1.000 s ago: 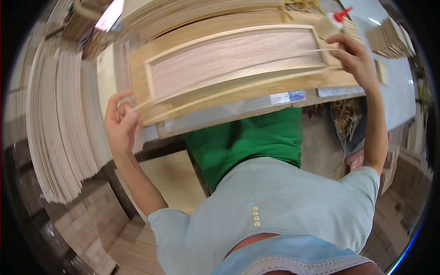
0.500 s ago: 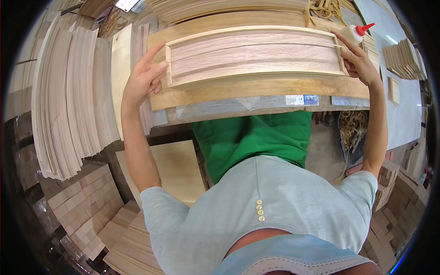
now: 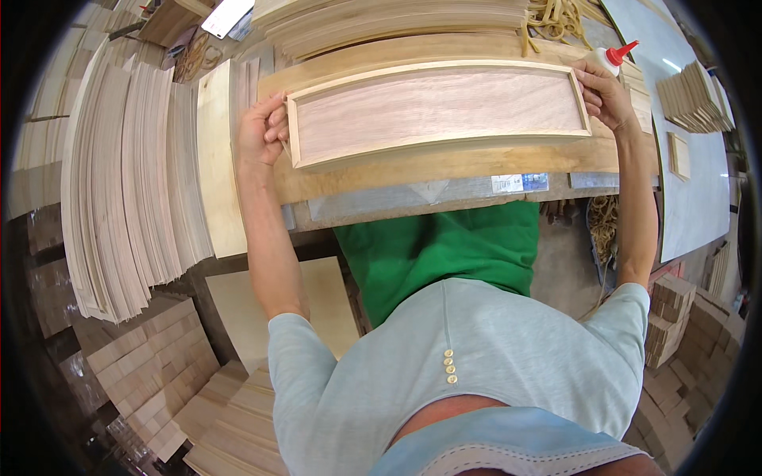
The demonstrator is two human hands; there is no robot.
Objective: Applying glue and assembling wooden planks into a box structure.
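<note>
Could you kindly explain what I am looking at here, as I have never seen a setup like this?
Of course. There is no machine here: a person works with two bare hands. A fisheye camera worn on their head looks down, so straight edges bend toward the rim. A long wooden frame with a pinkish panel lies over a wooden board. The left hand has its fingers at the frame's left end, the right hand at its right end; how firm either grip is, I cannot tell. Nearby are a white bottle with a red tip, tan loops and stacked thin wood sheets.
</note>
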